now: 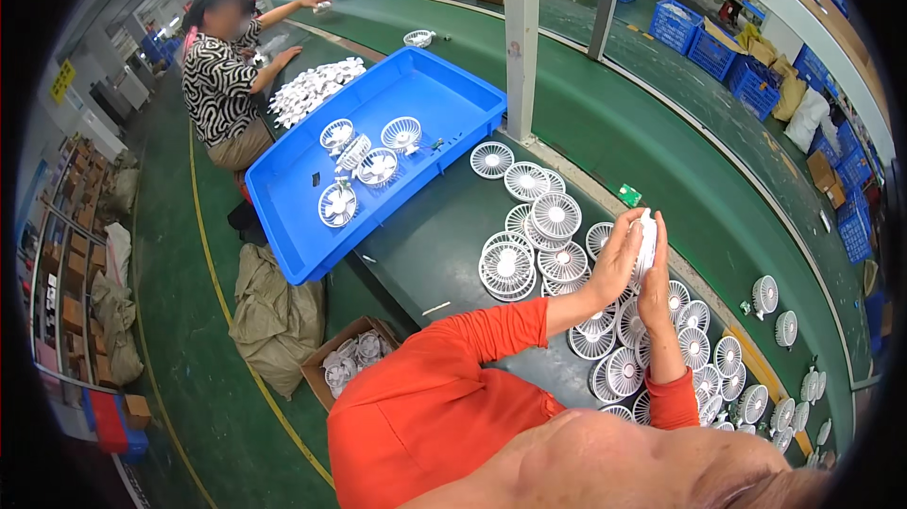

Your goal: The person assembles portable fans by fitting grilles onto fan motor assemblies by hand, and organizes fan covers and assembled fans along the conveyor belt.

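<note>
Dark green worktable [425, 259] runs beside a green belt [694, 183], factory floor around. Blue tray [449, 98] on the table holds five white fan heads [378, 167]. Open carton [316, 384] below the table edge: whitish parts, too jumbled to identify. Left hand [616, 259] and right hand [654, 287] grip one white part [647, 243] upright between them, above the heap of round white grilles [556, 214]. Fingers cover much of it; exact kind unclear. Right forearm hides some grilles. Blue crates [675, 32] farther off: contents hard to read.
</note>
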Demonstrator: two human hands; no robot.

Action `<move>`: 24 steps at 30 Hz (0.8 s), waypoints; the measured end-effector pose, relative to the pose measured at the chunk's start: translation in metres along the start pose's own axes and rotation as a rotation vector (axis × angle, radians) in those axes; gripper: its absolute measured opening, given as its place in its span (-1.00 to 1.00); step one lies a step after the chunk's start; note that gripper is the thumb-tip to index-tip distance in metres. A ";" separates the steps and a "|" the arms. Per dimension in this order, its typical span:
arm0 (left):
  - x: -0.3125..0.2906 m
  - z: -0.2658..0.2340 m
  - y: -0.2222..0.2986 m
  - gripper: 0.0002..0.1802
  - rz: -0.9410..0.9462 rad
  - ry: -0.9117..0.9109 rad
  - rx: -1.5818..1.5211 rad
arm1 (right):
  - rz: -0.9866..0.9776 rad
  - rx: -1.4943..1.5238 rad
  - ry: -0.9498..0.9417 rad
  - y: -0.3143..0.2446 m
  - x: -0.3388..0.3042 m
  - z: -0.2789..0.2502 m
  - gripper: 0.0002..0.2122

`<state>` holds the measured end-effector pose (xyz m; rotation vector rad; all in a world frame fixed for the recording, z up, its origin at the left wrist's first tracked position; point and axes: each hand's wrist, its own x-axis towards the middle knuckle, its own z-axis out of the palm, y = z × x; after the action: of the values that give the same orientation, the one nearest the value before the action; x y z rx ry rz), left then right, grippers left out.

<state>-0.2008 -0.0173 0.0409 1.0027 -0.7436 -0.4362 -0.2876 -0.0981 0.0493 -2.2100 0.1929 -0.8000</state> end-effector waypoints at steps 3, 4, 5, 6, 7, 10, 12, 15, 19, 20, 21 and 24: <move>0.003 -0.004 0.004 -0.51 -0.079 -0.054 -0.138 | 0.047 0.123 0.089 -0.010 0.001 0.012 -0.05; 0.005 -0.006 0.006 -0.51 -0.139 -0.080 -0.253 | -0.046 -0.027 0.092 -0.002 0.002 0.009 -0.03; 0.007 -0.004 0.009 -0.52 -0.188 -0.060 -0.368 | -0.092 -0.111 0.108 0.000 0.004 0.006 -0.02; 0.008 -0.003 0.010 -0.52 -0.213 -0.068 -0.424 | -0.138 -0.200 0.127 0.000 0.007 0.001 0.00; 0.009 -0.002 0.011 -0.53 -0.238 -0.075 -0.480 | -0.147 -0.231 0.109 -0.003 0.008 -0.001 0.00; 0.001 0.002 0.017 -0.54 -0.153 -0.042 -0.282 | -0.078 0.036 0.103 -0.005 0.006 0.005 -0.04; -0.005 0.004 0.014 -0.59 0.032 0.026 -0.019 | -0.014 0.111 0.092 -0.005 0.004 0.014 -0.07; -0.008 0.004 0.013 -0.61 0.297 0.100 0.301 | 0.103 0.482 0.128 0.005 -0.002 0.026 -0.11; -0.006 0.000 0.020 -0.60 0.481 0.092 0.534 | 0.450 0.788 0.067 0.000 -0.011 0.024 -0.18; -0.005 -0.002 0.020 -0.60 0.490 0.054 0.519 | 0.454 0.791 0.086 0.000 -0.011 0.023 -0.18; -0.002 -0.005 0.019 -0.60 0.498 0.021 0.508 | 0.458 0.797 0.100 -0.003 -0.006 0.023 -0.18; 0.005 -0.015 0.020 -0.59 0.345 -0.036 0.341 | 0.182 0.461 0.136 -0.013 0.005 0.029 -0.17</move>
<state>-0.1864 -0.0019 0.0547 1.1567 -1.0244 -0.0261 -0.2679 -0.0730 0.0462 -1.6829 0.2450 -0.8018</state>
